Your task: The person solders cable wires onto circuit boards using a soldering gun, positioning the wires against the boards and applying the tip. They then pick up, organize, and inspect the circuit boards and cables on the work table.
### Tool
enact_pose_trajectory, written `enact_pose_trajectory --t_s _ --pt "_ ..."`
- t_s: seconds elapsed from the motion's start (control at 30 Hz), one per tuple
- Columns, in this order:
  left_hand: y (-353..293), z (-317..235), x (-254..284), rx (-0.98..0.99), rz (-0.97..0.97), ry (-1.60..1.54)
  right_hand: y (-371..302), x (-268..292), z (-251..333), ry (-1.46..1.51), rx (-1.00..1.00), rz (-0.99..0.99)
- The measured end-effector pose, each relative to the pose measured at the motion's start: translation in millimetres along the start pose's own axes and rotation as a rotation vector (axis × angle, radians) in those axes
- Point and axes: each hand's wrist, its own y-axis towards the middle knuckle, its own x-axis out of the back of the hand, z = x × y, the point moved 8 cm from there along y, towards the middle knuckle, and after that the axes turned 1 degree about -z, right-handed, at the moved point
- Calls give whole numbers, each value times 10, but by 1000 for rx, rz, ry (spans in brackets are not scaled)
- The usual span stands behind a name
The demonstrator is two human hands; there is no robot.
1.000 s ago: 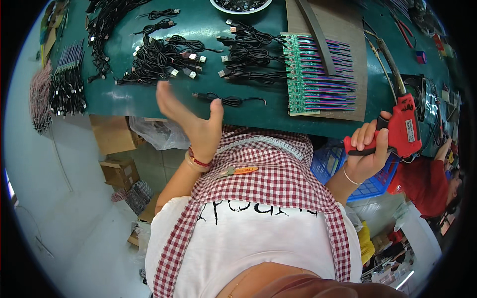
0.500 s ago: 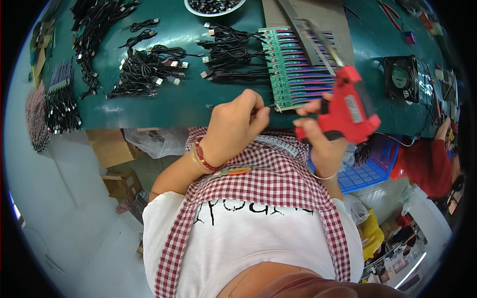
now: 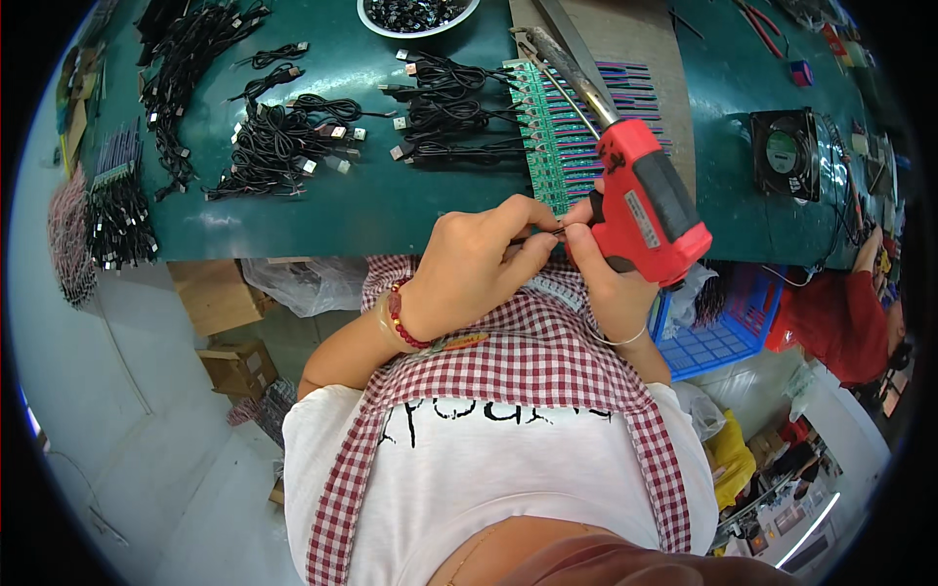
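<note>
Fingers (image 3: 532, 249) of left hand (image 3: 479, 269) pinched shut on a small part, too small to identify, at the near edge of the green tabletop (image 3: 371, 205). Right hand (image 3: 606, 278) grips red soldering gun (image 3: 645, 205), tip over the green board strip (image 3: 552, 137). Black cable bundles (image 3: 283, 146) lie left.

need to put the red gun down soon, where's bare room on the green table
Barest patch: the table near its front edge, between the loose cable pile and the left hand. A second strip lies between the brown board and the small fan. Crowded: the far left cable bundles, the coiled cables beside the green strip.
</note>
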Motion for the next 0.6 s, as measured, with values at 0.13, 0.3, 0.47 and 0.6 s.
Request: enact_pose_trajectory --t_s 0.13,0.3,0.47,0.6 --pt "58 -30 -21 -48 53 61 2 73 -39 183 -85 -99" --pt "57 33 -151 72 147 -425 80 48 -29 561 -115 -38" --pt "76 111 1 138 -13 -316 150 144 -32 356 -121 -75" --pt "86 150 17 219 -13 -337 117 181 -85 226 -75 -89"
